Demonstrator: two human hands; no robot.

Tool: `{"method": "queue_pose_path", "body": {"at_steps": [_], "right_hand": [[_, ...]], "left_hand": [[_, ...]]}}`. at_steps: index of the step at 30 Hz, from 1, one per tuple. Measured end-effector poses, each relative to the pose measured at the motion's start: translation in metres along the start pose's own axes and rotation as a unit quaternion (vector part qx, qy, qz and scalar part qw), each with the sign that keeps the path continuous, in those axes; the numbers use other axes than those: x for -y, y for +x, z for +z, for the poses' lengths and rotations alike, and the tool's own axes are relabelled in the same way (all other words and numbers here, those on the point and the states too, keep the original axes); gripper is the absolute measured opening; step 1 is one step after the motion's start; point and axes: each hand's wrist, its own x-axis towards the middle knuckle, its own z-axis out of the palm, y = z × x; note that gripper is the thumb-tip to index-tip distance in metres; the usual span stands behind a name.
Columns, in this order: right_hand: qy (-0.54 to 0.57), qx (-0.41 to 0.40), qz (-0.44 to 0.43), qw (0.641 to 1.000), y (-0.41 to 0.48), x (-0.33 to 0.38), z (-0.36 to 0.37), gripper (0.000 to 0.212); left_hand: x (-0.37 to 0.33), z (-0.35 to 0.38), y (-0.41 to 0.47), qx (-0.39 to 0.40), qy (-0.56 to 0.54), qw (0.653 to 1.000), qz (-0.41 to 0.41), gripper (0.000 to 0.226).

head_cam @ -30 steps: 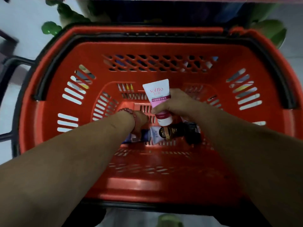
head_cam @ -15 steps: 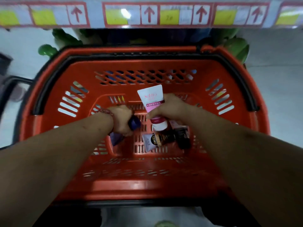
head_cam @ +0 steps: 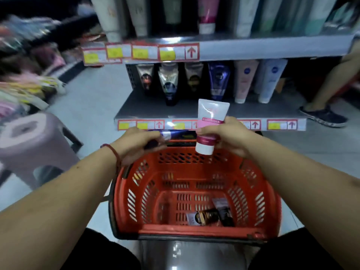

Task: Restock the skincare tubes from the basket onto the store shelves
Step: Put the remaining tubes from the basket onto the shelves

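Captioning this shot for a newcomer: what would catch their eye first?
The red basket fills the lower middle, a few dark tubes on its floor. Above it, the right hand holds a pink-and-white tube cap down and the left hand grips a dark blue tube sideways. Behind stand shelves of upright tubes.

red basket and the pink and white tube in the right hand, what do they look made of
Red slotted basket: looks like rigid moulded plastic, dull sheen, going by its cut-out slots. Pink and white tube: probably soft glossy plastic, given the glare streak.
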Motion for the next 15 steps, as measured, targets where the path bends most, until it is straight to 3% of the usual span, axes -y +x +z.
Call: {"method": "queue_pose_path", "body": {"at_steps": [3, 5, 9, 13, 15], "right_hand": [[0.046, 0.012, -0.007, 0.999, -0.007, 0.01, 0.004, 0.031], [0.061, 0.012, -0.007, 0.998, -0.011, 0.01, 0.008, 0.033], [0.093, 0.007, -0.012, 0.996, -0.01, 0.014, 0.019, 0.042], [0.16, -0.001, -0.017, 0.987, -0.006, 0.017, 0.029, 0.045], [0.181, 0.0, -0.016, 0.983, -0.004, 0.015, 0.032, 0.044]], "left_hand": [[0.004, 0.005, -0.012, 0.024, -0.077, 0.996, -0.026, 0.081], [0.007, 0.01, -0.013, 0.023, -0.092, 0.995, -0.027, 0.088], [0.003, 0.024, -0.015, 0.049, -0.133, 0.99, 0.016, 0.074], [-0.005, 0.038, -0.018, 0.079, -0.213, 0.974, 0.025, 0.043], [-0.007, 0.042, -0.016, 0.102, -0.254, 0.962, 0.02, 0.043]]}}
